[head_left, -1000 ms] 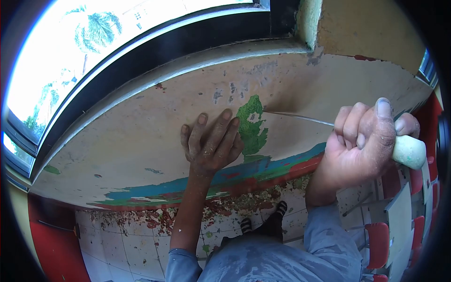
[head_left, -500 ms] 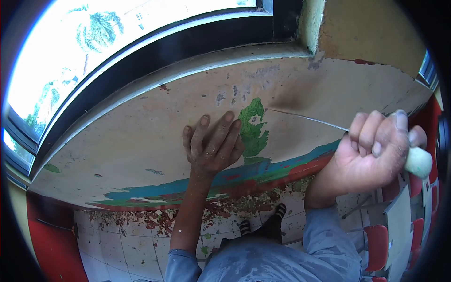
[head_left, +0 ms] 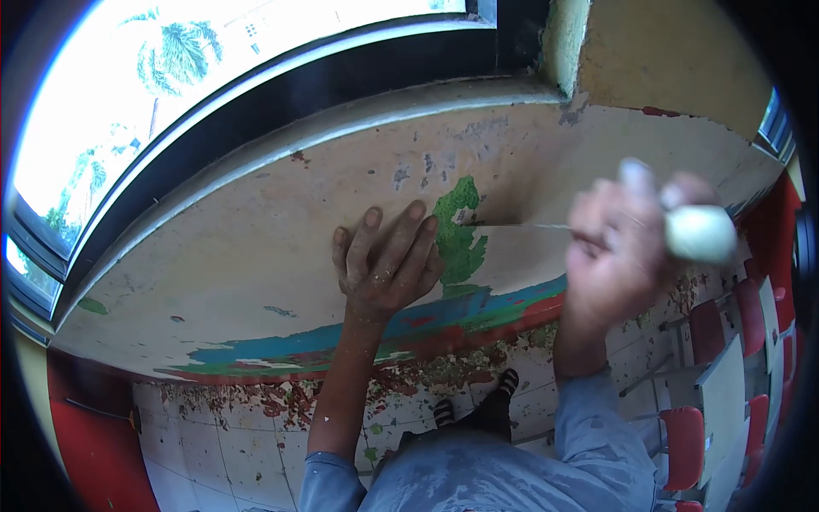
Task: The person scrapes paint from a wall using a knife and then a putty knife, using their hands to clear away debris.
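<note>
My left hand [head_left: 388, 260] lies on the wall [head_left: 281, 247] with its fingers spread, just left of a ragged patch of green paint [head_left: 461, 247]. My right hand [head_left: 623, 239], blurred, is closed around a scraper whose pale rounded handle end [head_left: 701, 235] sticks out to the right. The scraper's thin metal blade [head_left: 533, 225] points left, and its tip reaches the green patch near a small bare spot. Blue, green and red paint [head_left: 375, 341] runs along the wall's lower part.
A window [head_left: 171, 85] with a dark frame is above the wall at the upper left. Paint flakes [head_left: 290, 405] litter the tiled floor [head_left: 196, 444] around my sandalled feet [head_left: 444, 412]. Red chairs [head_left: 684, 444] with pale boards stand at the lower right.
My right hand has moved left with the scraper, and the blade's tip has shifted from the green patch's right edge onto the patch. My left hand has stayed in place.
</note>
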{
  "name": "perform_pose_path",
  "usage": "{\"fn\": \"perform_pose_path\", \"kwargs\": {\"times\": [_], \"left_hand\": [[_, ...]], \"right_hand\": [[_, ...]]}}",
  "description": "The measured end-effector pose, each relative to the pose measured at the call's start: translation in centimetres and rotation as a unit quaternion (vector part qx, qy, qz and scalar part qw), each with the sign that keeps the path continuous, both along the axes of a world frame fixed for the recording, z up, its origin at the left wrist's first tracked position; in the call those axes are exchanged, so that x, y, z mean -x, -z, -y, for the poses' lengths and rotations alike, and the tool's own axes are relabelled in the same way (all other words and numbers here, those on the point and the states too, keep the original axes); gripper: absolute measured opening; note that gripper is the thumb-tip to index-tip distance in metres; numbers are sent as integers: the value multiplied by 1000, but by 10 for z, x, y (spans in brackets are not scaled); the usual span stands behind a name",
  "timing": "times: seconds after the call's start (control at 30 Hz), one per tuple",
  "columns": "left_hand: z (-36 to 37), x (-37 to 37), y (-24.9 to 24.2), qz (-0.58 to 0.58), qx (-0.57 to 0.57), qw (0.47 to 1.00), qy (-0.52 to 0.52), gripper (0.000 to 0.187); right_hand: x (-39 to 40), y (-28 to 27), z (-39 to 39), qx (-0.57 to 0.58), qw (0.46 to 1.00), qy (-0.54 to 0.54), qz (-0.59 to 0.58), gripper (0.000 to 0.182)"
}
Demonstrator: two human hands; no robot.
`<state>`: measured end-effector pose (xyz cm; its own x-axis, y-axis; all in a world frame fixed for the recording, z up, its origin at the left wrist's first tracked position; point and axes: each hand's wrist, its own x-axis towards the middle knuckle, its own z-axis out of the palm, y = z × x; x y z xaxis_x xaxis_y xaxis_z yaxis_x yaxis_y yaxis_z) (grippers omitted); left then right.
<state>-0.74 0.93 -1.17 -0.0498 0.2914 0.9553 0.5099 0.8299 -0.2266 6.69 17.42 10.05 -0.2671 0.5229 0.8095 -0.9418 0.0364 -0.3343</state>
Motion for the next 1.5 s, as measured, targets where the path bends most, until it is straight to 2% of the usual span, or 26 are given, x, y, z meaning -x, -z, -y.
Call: {"fn": "perform_pose_path", "kwargs": {"times": [0.07,0.1,0.13,0.2,0.3,0.33,0.37,0.43,0.47,0.5,0.6,0.67,0.7,0.73,0.8,0.9,1.0,1.17,1.2,1.23,1.27,1.33,1.4,1.43,1.47,1.5], "left_hand": [[-1,3,-1,-6,-1,1000,4,23],[0,1,1,-3,-1,1000,3,23],[1,-1,2,0,-1,1000,0,23],[0,1,1,-3,1,1000,-2,23],[0,2,1,-11,-1,1000,-2,24],[0,0,2,-6,-2,1000,-1,24],[-1,-1,1,-3,-1,1000,0,24],[-1,3,-1,-9,-3,1000,2,25],[0,3,0,-9,-5,1000,2,25],[0,2,2,-8,-6,1000,3,25],[0,0,1,3,-4,1000,4,24],[-1,3,0,-9,-9,1000,7,23],[-1,2,1,-12,-10,1000,9,23],[-1,1,2,-8,-9,1000,8,23],[-1,1,1,-5,-11,1000,7,23],[-1,2,1,-12,-8,1000,8,23],[-1,1,1,3,-7,1000,7,23],[-1,1,1,-4,-8,1000,7,26],[-1,1,1,-2,-9,1000,3,26],[0,1,2,-6,-10,1000,2,26],[0,2,2,-8,-10,1000,2,26],[0,2,2,-9,-10,1000,2,26],[0,1,2,0,-13,1000,-1,26],[0,0,3,-1,-13,1000,-2,26],[0,0,3,-2,-12,1000,-2,26],[0,1,2,-5,-10,1000,-2,26]], "right_hand": [[-14,-1,-22,28,993,-72,-85,17],[-13,-4,-15,40,997,-33,-65,16],[-5,-4,-4,-9,999,5,-35,14],[-6,-7,-4,-53,998,-9,-34,14],[-4,-2,-16,-63,995,-23,-68,18],[6,6,-5,-30,999,27,1,17],[7,11,-5,-29,999,45,-11,18],[-8,2,-10,-38,995,-60,-73,20],[-11,0,-13,-21,994,-76,-78,22],[-3,3,-6,-39,999,-15,-28,21],[0,11,-10,-78,995,62,3,21],[-8,0,-16,-59,986,-99,-120,21],[-6,-5,-3,-50,997,5,-54,17],[-6,-9,2,-38,998,41,-40,15],[-8,-10,-4,-92,991,-38,-93,14],[-9,-9,2,-87,994,65,-2,18],[-7,-7,-10,-136,988,-31,-74,23],[-4,-2,-2,-114,992,48,-21,18],[-11,-8,-6,-123,988,-32,-83,18],[-11,-13,-5,-118,987,-65,-91,17],[-7,-10,9,-68,996,48,-19,16],[-9,-13,3,-132,990,4,-48,18],[-12,-11,-6,-129,987,-36,-85,21],[-7,-8,-5,-117,990,-45,-63,28],[-1,-2,6,-98,995,19,-10,17],[-4,-3,4,-107,994,-9,-30,18]]}}
